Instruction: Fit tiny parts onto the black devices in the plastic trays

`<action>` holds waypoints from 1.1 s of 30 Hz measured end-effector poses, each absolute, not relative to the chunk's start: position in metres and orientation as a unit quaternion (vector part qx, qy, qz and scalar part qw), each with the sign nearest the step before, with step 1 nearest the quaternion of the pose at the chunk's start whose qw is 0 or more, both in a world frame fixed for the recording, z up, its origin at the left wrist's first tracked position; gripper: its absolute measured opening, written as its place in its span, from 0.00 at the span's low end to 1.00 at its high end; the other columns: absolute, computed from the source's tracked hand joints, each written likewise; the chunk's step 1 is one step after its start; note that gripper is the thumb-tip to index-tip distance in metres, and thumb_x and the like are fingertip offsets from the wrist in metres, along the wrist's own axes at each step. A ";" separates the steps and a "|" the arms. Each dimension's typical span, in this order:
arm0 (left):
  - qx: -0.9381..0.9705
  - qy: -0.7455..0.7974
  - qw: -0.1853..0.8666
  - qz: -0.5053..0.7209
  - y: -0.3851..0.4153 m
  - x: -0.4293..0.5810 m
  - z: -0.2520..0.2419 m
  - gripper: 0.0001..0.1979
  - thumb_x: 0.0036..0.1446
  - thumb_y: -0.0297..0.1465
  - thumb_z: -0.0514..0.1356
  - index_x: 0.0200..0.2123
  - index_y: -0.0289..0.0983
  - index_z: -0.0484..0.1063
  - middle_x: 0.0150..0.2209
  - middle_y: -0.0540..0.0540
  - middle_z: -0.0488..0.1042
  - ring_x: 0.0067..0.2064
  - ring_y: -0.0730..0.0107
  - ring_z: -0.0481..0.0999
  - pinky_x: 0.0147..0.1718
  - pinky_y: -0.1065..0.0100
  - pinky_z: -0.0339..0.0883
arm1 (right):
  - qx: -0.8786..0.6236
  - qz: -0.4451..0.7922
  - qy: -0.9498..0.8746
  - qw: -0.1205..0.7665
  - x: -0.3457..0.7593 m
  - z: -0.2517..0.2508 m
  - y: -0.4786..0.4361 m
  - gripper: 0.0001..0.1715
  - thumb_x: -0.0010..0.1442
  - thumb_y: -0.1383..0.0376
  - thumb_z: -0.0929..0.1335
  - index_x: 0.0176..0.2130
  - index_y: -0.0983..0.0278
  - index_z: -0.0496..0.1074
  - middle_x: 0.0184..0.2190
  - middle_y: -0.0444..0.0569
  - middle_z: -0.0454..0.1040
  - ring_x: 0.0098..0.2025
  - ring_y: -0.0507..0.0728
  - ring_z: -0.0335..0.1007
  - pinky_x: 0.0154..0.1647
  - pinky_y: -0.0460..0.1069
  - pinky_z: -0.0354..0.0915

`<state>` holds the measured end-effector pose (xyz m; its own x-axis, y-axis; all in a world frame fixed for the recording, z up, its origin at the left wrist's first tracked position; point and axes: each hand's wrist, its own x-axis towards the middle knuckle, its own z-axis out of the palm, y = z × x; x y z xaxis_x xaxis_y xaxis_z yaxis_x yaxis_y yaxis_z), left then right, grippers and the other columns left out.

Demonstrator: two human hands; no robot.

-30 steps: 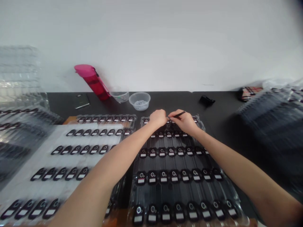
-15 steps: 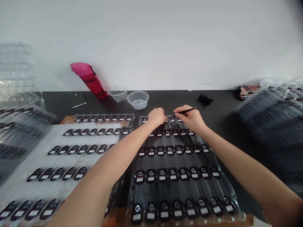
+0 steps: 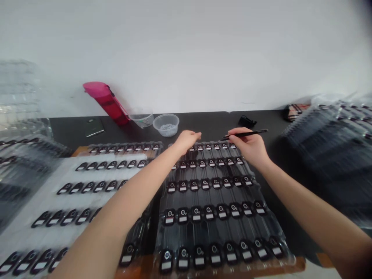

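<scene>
In the head view, my right hand point(image 3: 252, 148) is closed around black tweezers point(image 3: 250, 133), held nearly level with the tips pointing left. It hovers over the far right corner of a clear plastic tray point(image 3: 200, 233). Rows of small black parts point(image 3: 209, 212), each with a ring and a white label, sit in that tray. Above its far left corner is my left hand point(image 3: 186, 142), thumb and fingers pinched together. Whatever it may hold is too small to make out. My left forearm hides part of a second tray of similar parts point(image 3: 112, 186).
Behind the trays stand a clear bowl of small pale pieces point(image 3: 167, 129), another clear tub point(image 3: 142, 118), and a pink bottle pouch point(image 3: 109, 102). A phone point(image 3: 95, 128) and a black item point(image 3: 247, 121) lie on the dark table. Stacked trays point(image 3: 328, 155) flank the right, more stand left.
My right hand has moved right, away from the back row, and the tweezers have swung nearly level. My left hand has lifted off the row and shifted slightly left.
</scene>
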<state>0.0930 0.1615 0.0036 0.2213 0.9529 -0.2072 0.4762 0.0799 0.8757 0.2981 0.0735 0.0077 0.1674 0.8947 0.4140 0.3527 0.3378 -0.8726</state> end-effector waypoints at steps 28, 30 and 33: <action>0.479 0.339 0.757 0.288 0.094 0.058 0.024 0.35 0.60 0.54 0.37 0.46 0.37 0.72 0.48 0.41 0.74 0.44 0.65 0.75 0.40 0.63 0.71 | -0.349 0.295 -0.731 0.507 0.226 0.024 0.056 0.06 0.59 0.66 0.68 0.39 0.60 0.74 0.37 0.48 0.73 0.40 0.54 0.71 0.40 0.50 0.71; 0.490 0.346 0.751 0.276 0.094 0.058 0.024 0.35 0.59 0.55 0.37 0.46 0.38 0.72 0.48 0.42 0.74 0.45 0.65 0.75 0.41 0.63 0.71 | -0.355 0.304 -0.722 0.510 0.224 0.024 0.055 0.06 0.59 0.65 0.68 0.38 0.60 0.74 0.37 0.48 0.74 0.40 0.54 0.72 0.39 0.49 0.71; 0.496 0.352 0.746 0.269 0.093 0.057 0.023 0.36 0.59 0.55 0.36 0.47 0.38 0.71 0.48 0.41 0.74 0.46 0.64 0.75 0.42 0.62 0.70 | -0.365 0.295 -0.717 0.515 0.222 0.025 0.054 0.05 0.58 0.64 0.68 0.36 0.61 0.75 0.35 0.47 0.74 0.38 0.53 0.72 0.39 0.49 0.72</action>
